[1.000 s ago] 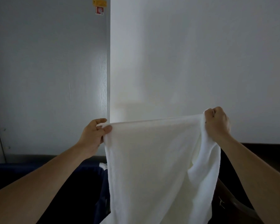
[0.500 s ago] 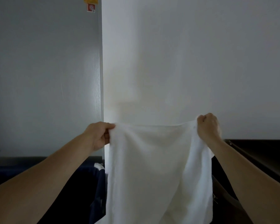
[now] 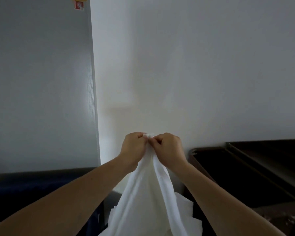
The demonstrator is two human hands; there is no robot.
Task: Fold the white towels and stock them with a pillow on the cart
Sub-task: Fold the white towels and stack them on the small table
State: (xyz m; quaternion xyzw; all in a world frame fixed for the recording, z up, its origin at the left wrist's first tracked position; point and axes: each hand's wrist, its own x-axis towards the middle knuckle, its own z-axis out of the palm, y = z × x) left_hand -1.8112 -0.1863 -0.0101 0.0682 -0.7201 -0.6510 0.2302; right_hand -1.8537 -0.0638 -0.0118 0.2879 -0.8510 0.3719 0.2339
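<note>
Folding: left hand [image 3: 134, 149], right hand [image 3: 169, 149] touching, fingers [image 3: 140, 136] clamped on white towel [image 3: 148, 193] corners; it hangs toward 6 o'clock. Next, likely: catch lower edge.

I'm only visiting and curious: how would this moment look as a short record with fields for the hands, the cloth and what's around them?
left hand: pinches the top edge of the white towel
right hand: pinches the same edge, right beside the left hand
towel: hangs doubled from both hands, in the air
stage: top edges meet, not yet set down
right of hands: dark tray, maybe the cart
left of hands: grey panel with a sticker
behind: white wall
pillow: not in view
</note>
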